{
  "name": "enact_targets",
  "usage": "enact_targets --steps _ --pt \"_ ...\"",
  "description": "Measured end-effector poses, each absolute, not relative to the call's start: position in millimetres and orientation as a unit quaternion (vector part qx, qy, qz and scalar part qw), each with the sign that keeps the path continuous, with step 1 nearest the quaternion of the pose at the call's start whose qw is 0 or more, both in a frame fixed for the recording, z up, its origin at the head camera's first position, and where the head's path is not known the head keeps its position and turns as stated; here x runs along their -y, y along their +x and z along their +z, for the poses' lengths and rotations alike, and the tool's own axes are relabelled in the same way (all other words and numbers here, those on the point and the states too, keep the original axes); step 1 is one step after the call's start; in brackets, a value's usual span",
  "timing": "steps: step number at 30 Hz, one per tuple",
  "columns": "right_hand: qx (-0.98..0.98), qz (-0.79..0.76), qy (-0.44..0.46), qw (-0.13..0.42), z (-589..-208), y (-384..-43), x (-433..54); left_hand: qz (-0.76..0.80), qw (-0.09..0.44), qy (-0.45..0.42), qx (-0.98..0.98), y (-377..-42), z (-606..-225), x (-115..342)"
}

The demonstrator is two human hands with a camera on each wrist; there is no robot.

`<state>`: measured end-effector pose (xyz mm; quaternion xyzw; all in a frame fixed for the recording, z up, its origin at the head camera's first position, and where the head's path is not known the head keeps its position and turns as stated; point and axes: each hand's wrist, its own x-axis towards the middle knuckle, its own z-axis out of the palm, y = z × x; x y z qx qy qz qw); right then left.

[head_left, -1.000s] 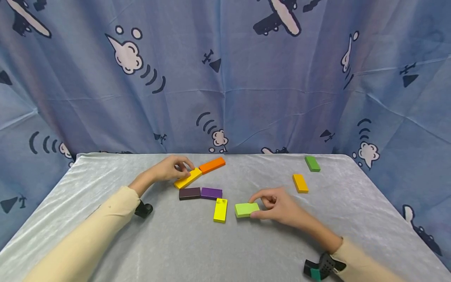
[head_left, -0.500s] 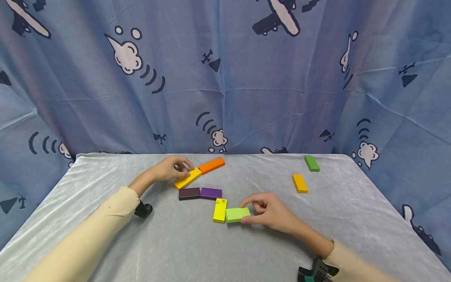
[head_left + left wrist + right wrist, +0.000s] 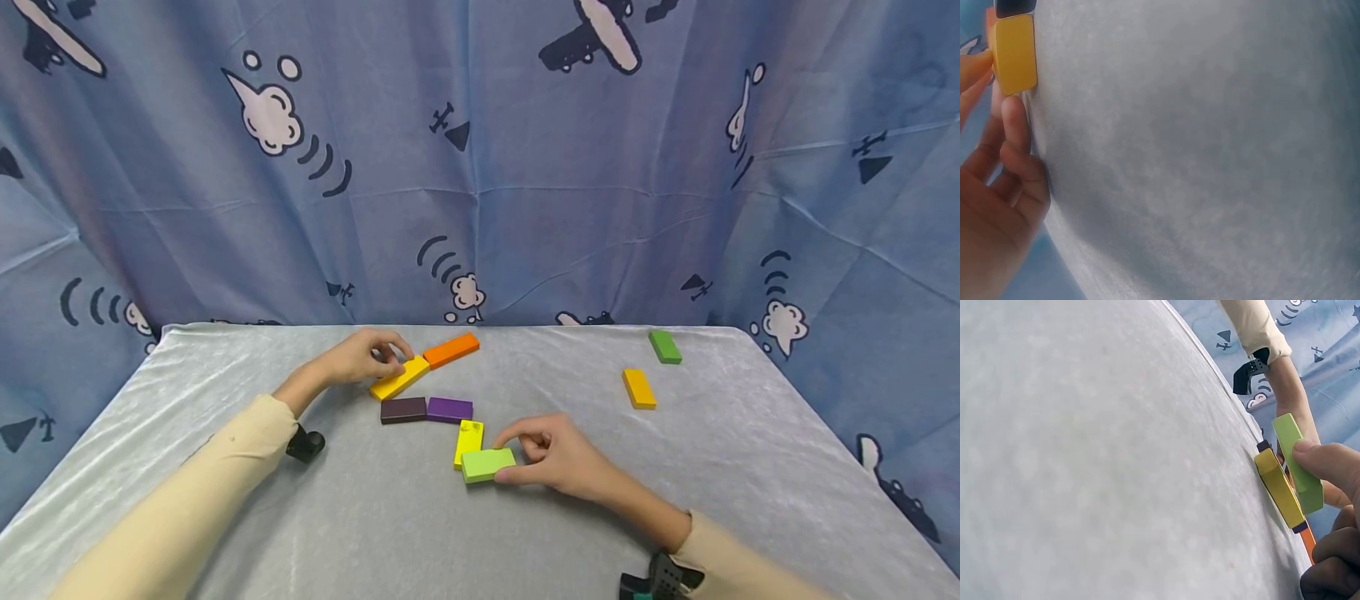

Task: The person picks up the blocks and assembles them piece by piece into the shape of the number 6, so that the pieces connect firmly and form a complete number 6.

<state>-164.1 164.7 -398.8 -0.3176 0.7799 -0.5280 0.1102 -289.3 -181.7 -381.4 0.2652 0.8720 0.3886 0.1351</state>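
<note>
My right hand pinches a light green rectangular block between thumb and fingers. The block overlaps the near end of a bright yellow block in the head view; in the right wrist view it is tilted, close beside the yellow one. At the back left, my left hand has its thumb and fingers on an amber-yellow block lying on the cloth. An orange block continues from that block's far end. Dark brown and purple blocks lie end to end, with the bright yellow one by the purple one's right corner.
Toward the right rear lie a yellow-orange block and a green block. A pale grey cloth covers the table. Behind its far edge hangs a blue patterned curtain.
My right hand has carried the light green block left and toward me, from right of the bright yellow block to its near end. The left hand has stayed in place.
</note>
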Motion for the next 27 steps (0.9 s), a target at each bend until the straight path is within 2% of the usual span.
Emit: enact_targets --steps 7,16,27 --pt "-0.783 -0.526 -0.309 0.123 -402.6 -161.7 -156.3 0.386 0.135 0.263 -0.874 -289.6 -381.5 182.0" --pt "-0.782 -0.523 -0.321 0.108 -404.1 -157.8 -141.7 0.387 0.135 0.263 -0.873 -291.0 -382.3 181.1" --pt "-0.780 -0.528 -0.310 0.134 -397.9 -150.6 -122.8 0.387 0.133 0.267 -0.873 -291.8 -383.5 180.5"
